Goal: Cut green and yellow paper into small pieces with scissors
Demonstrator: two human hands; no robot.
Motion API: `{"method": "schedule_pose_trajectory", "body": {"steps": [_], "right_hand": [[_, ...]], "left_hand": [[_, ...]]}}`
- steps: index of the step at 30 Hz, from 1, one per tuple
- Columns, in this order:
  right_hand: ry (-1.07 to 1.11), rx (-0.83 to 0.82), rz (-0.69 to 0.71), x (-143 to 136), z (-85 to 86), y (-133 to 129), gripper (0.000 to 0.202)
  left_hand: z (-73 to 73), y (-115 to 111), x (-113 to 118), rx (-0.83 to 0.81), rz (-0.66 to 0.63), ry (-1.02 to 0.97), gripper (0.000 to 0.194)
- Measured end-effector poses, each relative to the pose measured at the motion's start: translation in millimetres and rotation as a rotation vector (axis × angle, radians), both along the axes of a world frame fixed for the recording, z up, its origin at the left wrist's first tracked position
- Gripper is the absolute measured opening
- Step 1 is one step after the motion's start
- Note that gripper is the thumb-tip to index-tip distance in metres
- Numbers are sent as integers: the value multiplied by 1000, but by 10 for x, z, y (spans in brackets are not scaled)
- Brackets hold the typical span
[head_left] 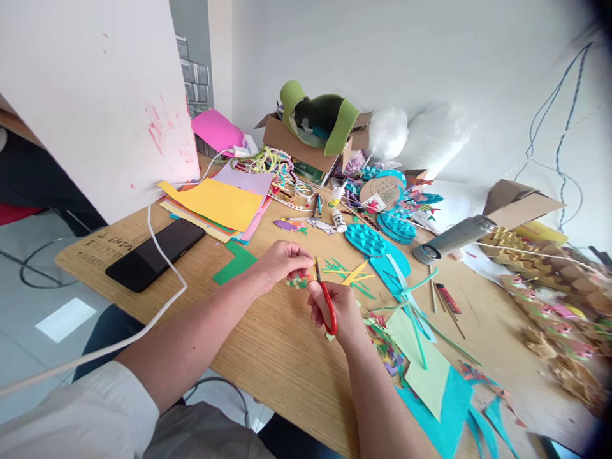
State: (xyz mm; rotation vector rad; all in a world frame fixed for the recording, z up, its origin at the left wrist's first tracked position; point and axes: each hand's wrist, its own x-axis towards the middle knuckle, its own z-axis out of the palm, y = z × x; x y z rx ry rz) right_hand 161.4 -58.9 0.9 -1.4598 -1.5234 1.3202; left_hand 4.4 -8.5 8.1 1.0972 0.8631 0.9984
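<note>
My right hand [337, 309] is closed around red-handled scissors [329, 312], their blades pointing away from me. My left hand [282, 264] pinches a thin yellow paper strip [314, 260], only a bit of which shows beside the scissor tips. Beneath the fingers lies a small pile of green and orange paper bits [297, 281], partly hidden by both hands. Just to the right, green paper strips [366, 290] and yellow strips [356, 273] lie loose on the wooden table [268, 338]. A green paper piece [234, 262] rests left of my left hand.
A black phone [155, 255] lies at the left, crossed by a white cable [165, 258]. Behind it are stacked coloured sheets [215, 204]. Glue bottles [339, 220], a grey metal flask [454, 239], blue foam shapes and paper scraps [389, 357] surround the work spot.
</note>
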Motion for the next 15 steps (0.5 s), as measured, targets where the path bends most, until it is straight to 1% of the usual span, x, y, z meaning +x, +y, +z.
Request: {"method": "schedule_pose_trajectory", "body": {"steps": [4, 15], "right_hand": [[2, -3, -6, -7, 1, 0, 51], [2, 15, 8, -3, 11, -5, 52]], "left_hand": [[0, -2, 10, -23, -2, -9, 12], [-9, 0, -2, -10, -23, -2, 13]]}}
